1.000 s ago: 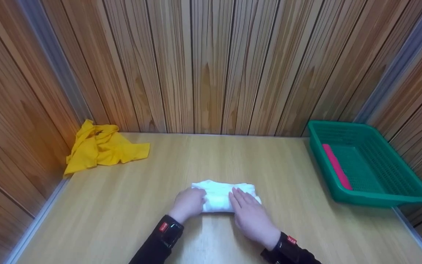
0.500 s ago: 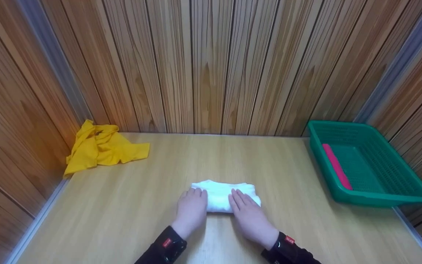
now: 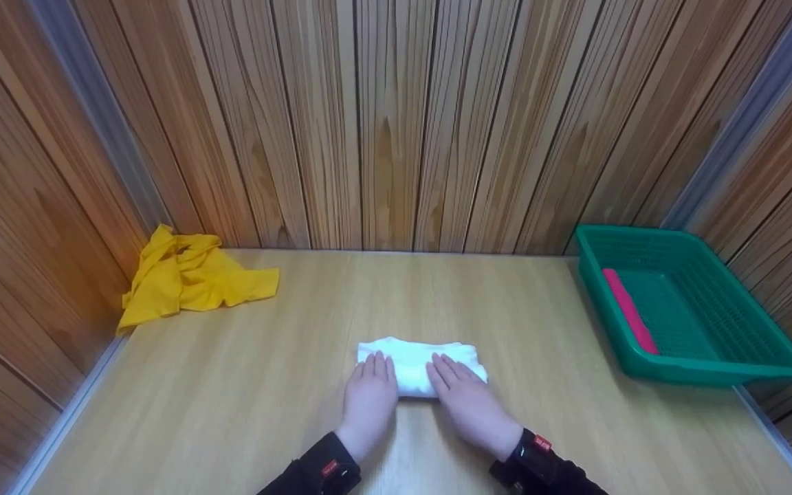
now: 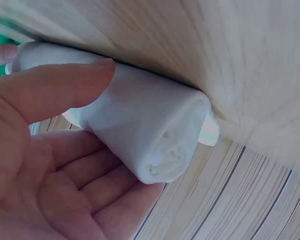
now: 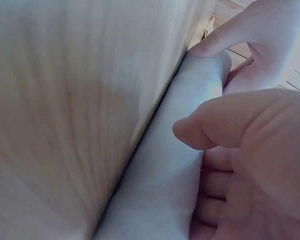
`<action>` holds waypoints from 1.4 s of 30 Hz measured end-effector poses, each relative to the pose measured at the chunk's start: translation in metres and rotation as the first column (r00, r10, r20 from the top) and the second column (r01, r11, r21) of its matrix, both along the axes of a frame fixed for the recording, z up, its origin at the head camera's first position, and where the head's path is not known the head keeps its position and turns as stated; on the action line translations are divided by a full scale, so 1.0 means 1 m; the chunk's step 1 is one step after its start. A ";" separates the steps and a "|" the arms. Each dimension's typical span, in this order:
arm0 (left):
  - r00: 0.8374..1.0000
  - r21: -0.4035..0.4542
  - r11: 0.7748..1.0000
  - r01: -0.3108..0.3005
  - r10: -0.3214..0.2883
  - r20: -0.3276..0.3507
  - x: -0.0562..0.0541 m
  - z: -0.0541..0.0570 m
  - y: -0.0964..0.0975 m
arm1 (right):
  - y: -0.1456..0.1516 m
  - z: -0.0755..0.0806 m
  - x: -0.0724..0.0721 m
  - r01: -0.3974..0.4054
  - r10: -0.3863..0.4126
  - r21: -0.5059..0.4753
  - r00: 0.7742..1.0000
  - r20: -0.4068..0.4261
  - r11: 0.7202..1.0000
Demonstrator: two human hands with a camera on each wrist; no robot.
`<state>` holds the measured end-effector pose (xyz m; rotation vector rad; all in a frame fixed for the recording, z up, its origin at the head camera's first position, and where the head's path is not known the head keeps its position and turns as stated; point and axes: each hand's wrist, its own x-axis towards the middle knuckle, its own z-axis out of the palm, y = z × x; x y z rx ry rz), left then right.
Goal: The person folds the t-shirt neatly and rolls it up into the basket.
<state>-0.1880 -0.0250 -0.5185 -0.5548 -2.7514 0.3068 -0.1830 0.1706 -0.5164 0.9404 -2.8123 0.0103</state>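
A white cloth (image 3: 415,368), rolled into a short thick bundle, lies on the table; its layered end (image 4: 170,155) shows in the left wrist view. My left hand (image 3: 371,405) rests on its left part with straight fingers on top, the thumb along the near side. On the right part lies my right hand (image 3: 473,409), fingers extended over the roll. In the right wrist view the right thumb (image 5: 210,125) is beside the cloth's near side, and contact is hard to tell.
A crumpled yellow cloth (image 3: 193,278) lies at the back left corner. At the right stands a green plastic basket (image 3: 712,375) with a folded pink-red cloth (image 3: 630,311) along its left wall. Wood-panelled walls (image 3: 396,137) border the wooden table (image 3: 231,385).
My left hand has gone from curled fingers at the roll's left end to straight fingers laid on top, shifting slightly right. My right hand and the roll are nearly unchanged.
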 end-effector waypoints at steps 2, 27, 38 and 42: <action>1.000 -0.013 1.000 0.002 -0.003 -0.029 -0.001 -0.001 0.000 | 0.000 -0.001 -0.003 -0.016 0.015 -0.022 1.000 -0.018 1.000; 0.969 0.177 0.981 0.075 -0.114 0.220 0.008 0.014 -0.014 | 0.008 0.017 -0.002 -0.076 0.089 -0.154 0.993 0.076 0.985; 0.917 0.272 0.959 0.074 -0.173 0.360 -0.011 0.028 -0.022 | 0.012 0.021 -0.019 -0.051 0.098 -0.230 0.974 0.202 0.972; 0.886 0.343 0.935 0.086 -0.229 0.403 -0.026 0.031 -0.028 | 0.015 0.018 -0.027 -0.056 0.107 -0.252 0.975 0.196 0.966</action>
